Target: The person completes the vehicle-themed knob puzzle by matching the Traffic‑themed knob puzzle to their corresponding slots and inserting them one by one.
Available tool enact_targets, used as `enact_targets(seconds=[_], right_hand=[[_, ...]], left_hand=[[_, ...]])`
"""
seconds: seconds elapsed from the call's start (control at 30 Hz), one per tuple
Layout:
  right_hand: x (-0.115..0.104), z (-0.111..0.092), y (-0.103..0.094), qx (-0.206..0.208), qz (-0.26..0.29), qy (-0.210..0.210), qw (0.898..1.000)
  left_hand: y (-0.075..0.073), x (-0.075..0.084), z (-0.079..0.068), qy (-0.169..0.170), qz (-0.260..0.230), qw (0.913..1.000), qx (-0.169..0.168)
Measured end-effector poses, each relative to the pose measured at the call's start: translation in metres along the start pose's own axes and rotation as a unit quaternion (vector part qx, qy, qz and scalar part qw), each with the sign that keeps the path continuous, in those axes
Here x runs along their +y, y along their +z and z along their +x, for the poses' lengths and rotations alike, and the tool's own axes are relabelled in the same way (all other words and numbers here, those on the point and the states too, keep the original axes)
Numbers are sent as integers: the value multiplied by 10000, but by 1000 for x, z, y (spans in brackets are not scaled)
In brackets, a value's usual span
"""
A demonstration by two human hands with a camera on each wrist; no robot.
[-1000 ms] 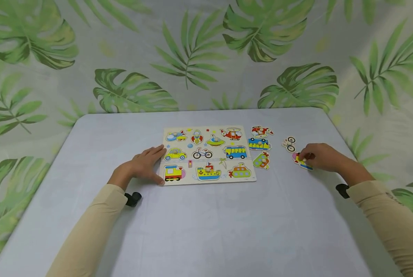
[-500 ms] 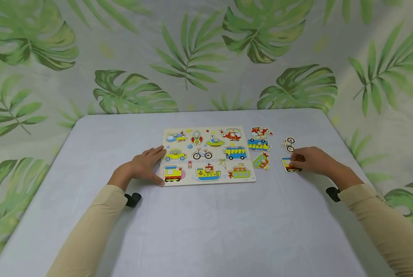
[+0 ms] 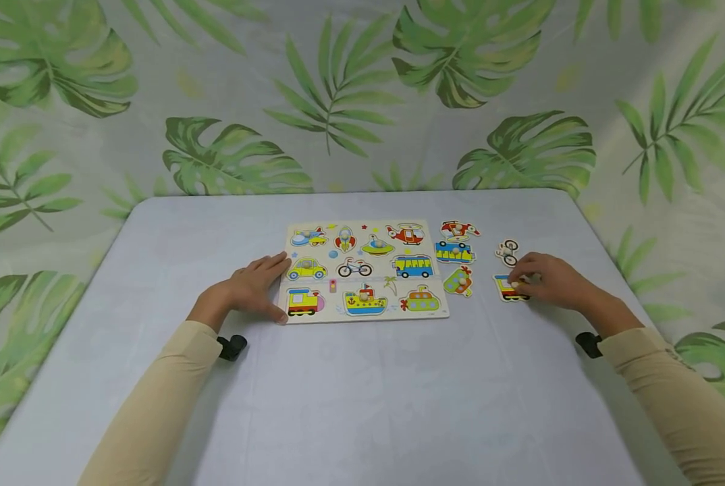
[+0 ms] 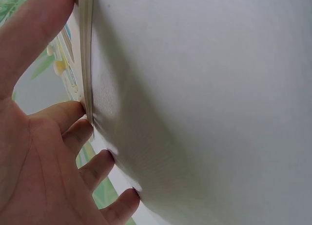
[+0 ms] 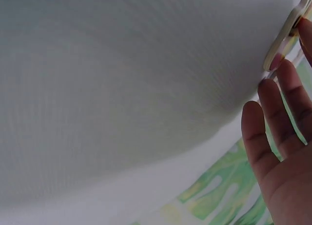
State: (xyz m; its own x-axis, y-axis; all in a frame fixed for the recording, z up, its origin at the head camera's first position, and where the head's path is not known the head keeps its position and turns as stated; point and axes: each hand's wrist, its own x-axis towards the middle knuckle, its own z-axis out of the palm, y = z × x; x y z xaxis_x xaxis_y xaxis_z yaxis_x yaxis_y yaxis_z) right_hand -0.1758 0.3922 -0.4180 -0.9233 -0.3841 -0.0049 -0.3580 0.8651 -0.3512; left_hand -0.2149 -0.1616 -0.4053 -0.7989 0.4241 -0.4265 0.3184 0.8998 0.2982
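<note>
I've swung the train piece (image 3: 503, 289), pinched in my right grip (image 3: 547, 279), to face like the printed train (image 3: 302, 302) beside my left grip (image 3: 250, 289), fingers spread against the board (image 3: 382, 266).

Before you hangs a pale backdrop (image 3: 362, 169) printed with green leaves (image 3: 235, 165). Your desk (image 3: 387, 391) shows a whitish surface and rounded far corners.
</note>
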Motion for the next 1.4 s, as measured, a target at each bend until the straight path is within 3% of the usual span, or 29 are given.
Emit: enact_targets(seconds=[0.87,1.4], right_hand=[[-2,1,0,33,47,159,9999],[-29,18,-19,117,25,230,9997]], left_hand=[[-2,0,-1,-43,12,10000,9],[-2,0,-1,-63,-33,10000,-13]])
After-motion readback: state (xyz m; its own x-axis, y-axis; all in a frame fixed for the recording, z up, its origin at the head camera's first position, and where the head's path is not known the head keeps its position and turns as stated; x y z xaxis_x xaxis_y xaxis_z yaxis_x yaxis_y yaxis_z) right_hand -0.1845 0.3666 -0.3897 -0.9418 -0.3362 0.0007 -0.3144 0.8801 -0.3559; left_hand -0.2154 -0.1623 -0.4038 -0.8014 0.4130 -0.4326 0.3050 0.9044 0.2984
